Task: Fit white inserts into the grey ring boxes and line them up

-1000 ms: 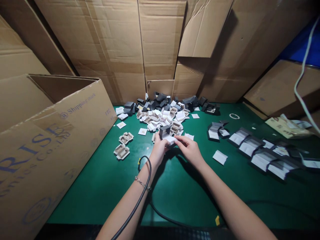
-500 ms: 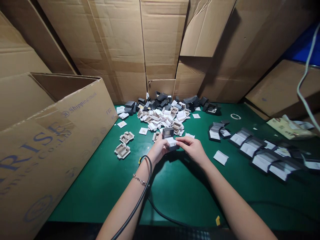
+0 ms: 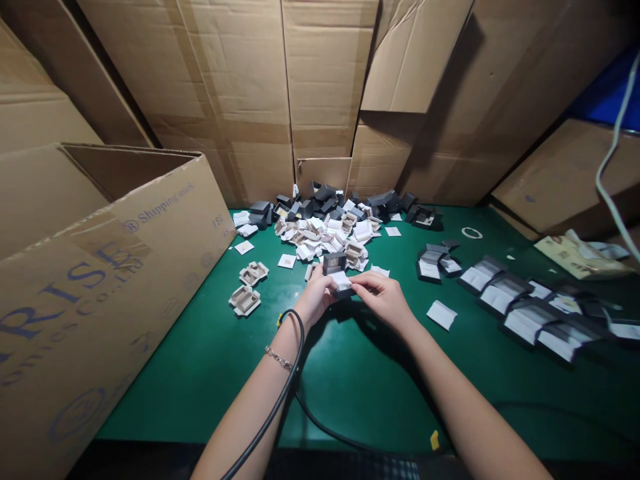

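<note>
Over the green table (image 3: 210, 373) my left hand (image 3: 315, 297) and my right hand (image 3: 383, 297) meet on one small dark hinged box (image 3: 336, 270). Its lid stands up and a white insert shows in its base. The left hand grips the box's left side with its fingers closed. From the right, the other hand pinches the box's front edge. Just behind the hands lies a heap of white inserts and dark boxes (image 3: 327, 227).
A big open cardboard carton (image 3: 100, 267) lies on its side at the left. Rows of open dark boxes (image 3: 520, 310) cover the right. Loose inserts (image 3: 244, 301) and a white card (image 3: 441, 314) lie nearby. A black cable (image 3: 290, 387) crosses my left wrist. Cardboard sheets wall the back.
Both hands have stayed on the box, shifting only slightly. The box's lid now stands a little more upright.
</note>
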`<state>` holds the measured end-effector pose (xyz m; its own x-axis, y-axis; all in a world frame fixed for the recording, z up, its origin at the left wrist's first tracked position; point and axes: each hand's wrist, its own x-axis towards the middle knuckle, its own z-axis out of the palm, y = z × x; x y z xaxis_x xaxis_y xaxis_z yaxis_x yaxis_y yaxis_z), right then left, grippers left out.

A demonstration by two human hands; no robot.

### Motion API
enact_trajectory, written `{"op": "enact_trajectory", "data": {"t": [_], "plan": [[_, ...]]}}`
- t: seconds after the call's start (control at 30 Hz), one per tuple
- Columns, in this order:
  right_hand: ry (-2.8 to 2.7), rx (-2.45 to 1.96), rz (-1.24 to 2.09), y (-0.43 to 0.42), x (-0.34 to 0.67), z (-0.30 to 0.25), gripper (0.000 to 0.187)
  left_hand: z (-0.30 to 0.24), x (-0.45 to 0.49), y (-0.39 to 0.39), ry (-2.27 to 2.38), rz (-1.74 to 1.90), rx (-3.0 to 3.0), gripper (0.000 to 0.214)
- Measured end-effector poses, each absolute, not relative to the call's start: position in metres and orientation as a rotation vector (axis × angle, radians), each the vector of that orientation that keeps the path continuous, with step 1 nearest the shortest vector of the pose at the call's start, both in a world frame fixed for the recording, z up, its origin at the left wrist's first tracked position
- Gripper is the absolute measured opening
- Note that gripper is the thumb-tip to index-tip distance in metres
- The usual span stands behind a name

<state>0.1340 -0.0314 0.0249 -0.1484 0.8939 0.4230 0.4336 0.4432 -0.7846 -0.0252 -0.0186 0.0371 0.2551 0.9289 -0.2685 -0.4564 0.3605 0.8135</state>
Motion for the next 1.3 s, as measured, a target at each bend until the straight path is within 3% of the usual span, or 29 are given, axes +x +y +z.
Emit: {"op": "enact_trajectory", "data": {"t": [0.73, 1.03, 1.3], "plan": [[-1.838, -1.08, 0.615, -0.033, 0.129, 0.02, 0.017, 0.03, -0.023, -0.019, 0.859, 0.916, 0.83, 0.07], [-1.925, -1.071, 0.666, -0.034, 0.132, 0.025, 0.016, 0.033, -0.024, -0.02, 0.841, 0.949, 0.727, 0.052], [-1.97, -1.074, 0.569, -0.039, 0.126, 0.024, 0.034, 0.04, -0.025, -0.019, 0.851, 1.013, 0.553, 0.034]]}}
